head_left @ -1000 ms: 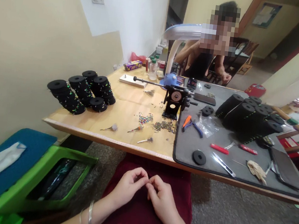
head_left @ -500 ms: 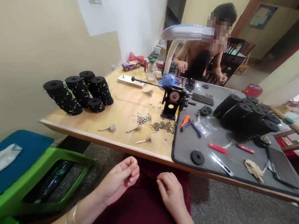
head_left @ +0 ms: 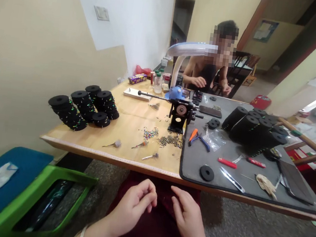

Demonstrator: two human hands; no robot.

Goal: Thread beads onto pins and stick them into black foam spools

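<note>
Over my lap, in front of the table edge, my left hand [head_left: 139, 200] has its fingers curled and its thumb against them. Whatever they may hold is too small or hidden to make out. To its right, apart from it, my right hand [head_left: 188, 212] is open, thumb and forefinger spread, with nothing visible in it. Nearest on the wooden table [head_left: 79, 139] lie three small feathery tufts on stems, one of them a white-stemmed tuft [head_left: 150, 156]. Behind them are a pile of coloured beads [head_left: 150, 134] and a pile of small metallic pieces [head_left: 169, 140].
A black clamp device [head_left: 179, 115] and a desk lamp [head_left: 175, 92] stand mid-table. Black foam spools [head_left: 61, 102] are stacked left, more spools [head_left: 250, 126] right. On the grey mat [head_left: 198, 162] lie pliers [head_left: 200, 139] and snips [head_left: 232, 179]. A person [head_left: 207, 70] sits opposite.
My hands have come a little closer together, and the right fingers have spread. The view has tilted up slightly. The person opposite has leaned and shifted their hands a little.
</note>
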